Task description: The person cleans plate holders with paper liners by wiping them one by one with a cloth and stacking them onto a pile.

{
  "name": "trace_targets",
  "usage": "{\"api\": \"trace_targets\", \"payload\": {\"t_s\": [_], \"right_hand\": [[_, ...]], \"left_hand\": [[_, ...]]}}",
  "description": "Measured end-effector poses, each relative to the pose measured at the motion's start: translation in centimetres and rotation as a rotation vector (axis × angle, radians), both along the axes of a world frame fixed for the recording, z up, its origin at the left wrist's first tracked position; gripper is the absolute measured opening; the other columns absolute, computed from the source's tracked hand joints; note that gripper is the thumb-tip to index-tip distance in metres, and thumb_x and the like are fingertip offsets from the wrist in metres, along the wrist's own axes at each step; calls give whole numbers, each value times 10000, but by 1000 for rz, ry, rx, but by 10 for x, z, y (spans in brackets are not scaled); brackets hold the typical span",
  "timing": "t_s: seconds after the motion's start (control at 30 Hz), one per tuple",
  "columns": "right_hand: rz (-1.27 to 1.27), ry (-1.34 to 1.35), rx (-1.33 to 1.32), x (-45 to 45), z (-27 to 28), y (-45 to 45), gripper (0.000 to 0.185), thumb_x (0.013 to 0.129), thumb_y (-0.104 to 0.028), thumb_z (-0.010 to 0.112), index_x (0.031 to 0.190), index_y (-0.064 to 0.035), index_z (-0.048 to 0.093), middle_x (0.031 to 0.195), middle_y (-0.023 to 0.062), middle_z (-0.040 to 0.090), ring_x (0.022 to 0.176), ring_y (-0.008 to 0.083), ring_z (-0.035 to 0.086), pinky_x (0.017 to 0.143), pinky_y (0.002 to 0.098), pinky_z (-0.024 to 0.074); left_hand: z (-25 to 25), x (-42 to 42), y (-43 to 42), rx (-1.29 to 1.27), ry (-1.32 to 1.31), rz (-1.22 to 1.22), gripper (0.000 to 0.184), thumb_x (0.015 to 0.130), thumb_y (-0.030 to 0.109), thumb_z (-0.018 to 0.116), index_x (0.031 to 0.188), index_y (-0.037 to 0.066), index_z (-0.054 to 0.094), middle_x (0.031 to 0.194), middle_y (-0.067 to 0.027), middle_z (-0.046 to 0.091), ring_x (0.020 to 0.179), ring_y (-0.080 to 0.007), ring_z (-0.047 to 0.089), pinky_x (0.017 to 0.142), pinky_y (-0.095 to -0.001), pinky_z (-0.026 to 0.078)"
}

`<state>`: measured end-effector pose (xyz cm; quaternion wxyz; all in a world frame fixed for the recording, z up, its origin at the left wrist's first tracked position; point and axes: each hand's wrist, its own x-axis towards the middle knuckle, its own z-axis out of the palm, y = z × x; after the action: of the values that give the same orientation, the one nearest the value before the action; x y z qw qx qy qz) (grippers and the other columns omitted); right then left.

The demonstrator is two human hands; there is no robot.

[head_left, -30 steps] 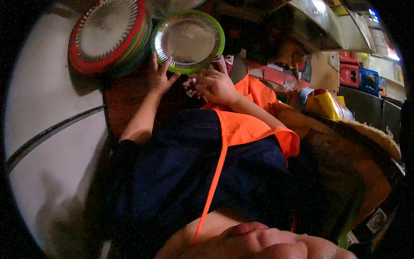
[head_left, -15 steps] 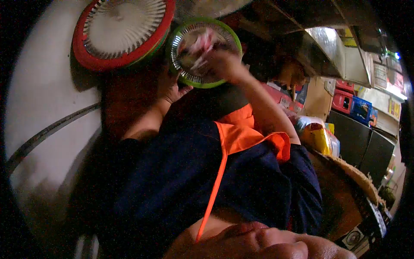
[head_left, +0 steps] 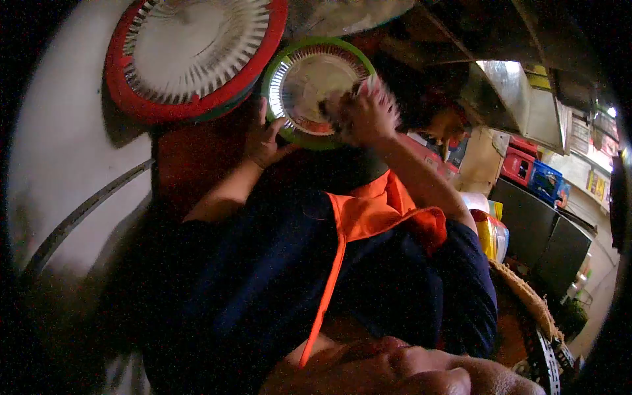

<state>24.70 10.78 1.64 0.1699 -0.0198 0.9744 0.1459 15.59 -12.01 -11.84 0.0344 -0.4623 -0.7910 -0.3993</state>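
A round plate [head_left: 309, 76] with a green edge and a shiny ribbed rim is tilted toward me at the top centre. My left hand [head_left: 266, 139] grips its lower left edge, thumb and fingers at the rim. My right hand [head_left: 374, 125] is closed on a crumpled pink and white cloth [head_left: 388, 99], at the plate's right side. The cloth is blurred, and its lower part is hidden by the fingers. Left of the green plate sits a larger red-edged round plate [head_left: 197, 49], also ribbed and shiny, with a greenish edge showing beneath it.
A pale wall or panel with a dark strip [head_left: 92, 210] runs along the left. To the right are a red crate [head_left: 518, 160], a blue crate [head_left: 546, 178], a dark cabinet [head_left: 526, 217] and a yellow and red bag [head_left: 490, 234]. An orange apron [head_left: 388, 214] hangs over my dark shirt.
My right hand has moved the cloth from the plate's middle to its right edge, baring more of the plate's surface. The plates sit slightly lower and farther right in view.
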Motion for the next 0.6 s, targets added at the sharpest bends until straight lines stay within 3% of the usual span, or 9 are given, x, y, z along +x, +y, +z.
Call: {"api": "trace_targets", "payload": {"t_s": [0.07, 0.13, 0.23, 0.3, 0.37, 0.4, 0.47, 0.53, 0.6], "right_hand": [[147, -77, 90, 17, -28, -15, 467, 758, -373, 547, 1190, -197, 541, 1267, 142, 439, 1162, 361, 395, 929, 521, 343], [331, -125, -213, 8, -87, -34, 420, 750, -348, 555, 1127, -164, 588, 1260, 187, 432, 1193, 399, 370, 976, 535, 310], [173, 131, -357, -48, -108, -34, 454, 753, -328, 557, 1167, -143, 553, 1291, 167, 411, 1236, 396, 325, 1008, 514, 287], [-20, 133, -181, -85, -102, -13, 479, 773, -321, 546, 1216, -143, 508, 1312, 154, 394, 1252, 380, 307, 1029, 485, 272], [-113, 283, -48, -94, -79, 27, 491, 782, -321, 553, 1236, -146, 490, 1323, 164, 379, 1259, 367, 301, 1036, 472, 263], [-138, 481, -85, -86, -74, 49, 498, 777, -326, 567, 1236, -147, 492, 1327, 175, 372, 1258, 362, 304, 1035, 470, 264], [-84, 507, -52, -60, -63, 49, 500, 789, -320, 551, 1237, -109, 484, 1309, 184, 381, 1235, 384, 318, 1019, 472, 280], [-197, 192, -18, -23, -51, 29, 511, 782, -328, 553, 1211, -59, 491, 1267, 206, 403, 1193, 415, 344, 1005, 485, 286], [-148, -22, -135, 13, -44, 13, 511, 776, -334, 558, 1164, -6, 507, 1212, 231, 433, 1112, 446, 407, 973, 496, 320]], "left_hand": [[-7, 3, -6, 11, -129, -29, 746, 648, 555, 705, 1213, 182, 391, 1396, -320, 162, 1204, -497, 338, 912, -510, 401], [-21, 5, -4, 35, -96, -27, 756, 642, 549, 713, 1220, 179, 395, 1396, -318, 164, 1201, -495, 342, 909, -511, 401], [15, -2, -3, -42, -25, -2, 772, 637, 536, 723, 1235, 166, 405, 1396, -317, 166, 1201, -495, 342, 905, -510, 405], [27, -1, 1, -164, 13, -2, 776, 651, 533, 711, 1248, 133, 419, 1392, -317, 171, 1216, -494, 324, 915, -514, 400], [9, -3, 5, -92, -36, -19, 757, 659, 540, 701, 1243, 144, 428, 1396, -308, 171, 1223, -490, 317, 927, -519, 390], [4, -3, 6, -18, -75, -26, 738, 666, 548, 691, 1238, 156, 437, 1400, -299, 172, 1231, -486, 309, 939, -523, 380], [10, -2, 5, -130, -35, -26, 715, 663, 547, 692, 1224, 171, 455, 1405, -286, 175, 1245, -480, 289, 952, -524, 367], [10, 0, 7, -235, 8, -23, 693, 660, 546, 693, 1210, 187, 473, 1410, -273, 177, 1259, -474, 269, 965, -524, 354], [-9, 1, 9, 90, -71, -14, 635, 676, 571, 657, 1172, 202, 511, 1432, -226, 174, 1290, -458, 215, 978, -597, 270]]}}
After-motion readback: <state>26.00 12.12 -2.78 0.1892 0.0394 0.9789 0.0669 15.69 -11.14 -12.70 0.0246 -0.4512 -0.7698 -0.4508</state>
